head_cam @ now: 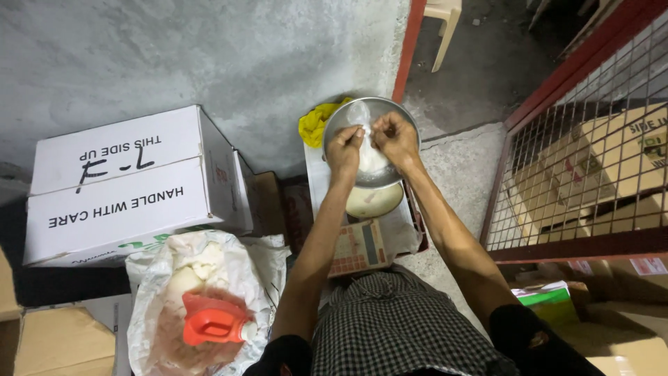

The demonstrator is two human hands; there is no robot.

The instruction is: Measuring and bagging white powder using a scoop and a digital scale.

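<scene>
White powder being bagged over a scale.

Left, a white box [125, 184]; near it a sack [202, 299] holding a red scoop [212, 320]. Centre, a steel bowl [403, 122] sits on the scale [362, 244]; left hand [344, 150] and right hand [394, 138] pinch shut a small bag [369, 157] inside it.

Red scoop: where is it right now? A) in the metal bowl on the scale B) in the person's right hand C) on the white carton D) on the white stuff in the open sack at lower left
D: the red scoop lies on the white stuff in the open sack, away from both hands, which pinch a clear bag over the metal bowl.
</scene>
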